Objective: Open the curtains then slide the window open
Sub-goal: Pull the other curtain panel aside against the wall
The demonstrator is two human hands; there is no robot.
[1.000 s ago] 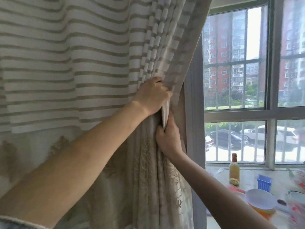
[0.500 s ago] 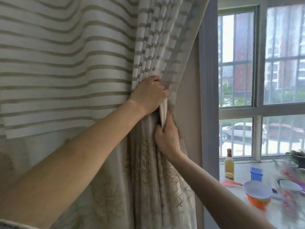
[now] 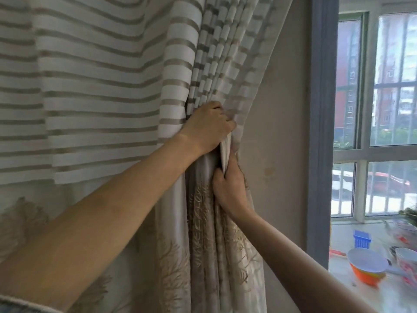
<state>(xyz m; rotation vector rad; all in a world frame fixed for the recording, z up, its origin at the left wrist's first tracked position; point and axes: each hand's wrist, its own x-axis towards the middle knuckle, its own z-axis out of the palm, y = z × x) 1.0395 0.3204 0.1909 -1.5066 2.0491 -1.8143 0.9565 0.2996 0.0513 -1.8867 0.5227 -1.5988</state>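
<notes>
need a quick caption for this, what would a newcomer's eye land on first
The two hands at centre, bunching the striped curtain: the left hand grips the gathered folds, the right hand grips them just below. At the right edge the bright window shows, with an orange bowl on the ledge beneath.

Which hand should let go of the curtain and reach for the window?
Right, probably. The right hand grips the curtain lower and nearer the window; the left hand grips higher and can hold the curtain.

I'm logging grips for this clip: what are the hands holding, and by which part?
Both grip the curtain at its gathered edge: left hand above, right hand just below it.
</notes>
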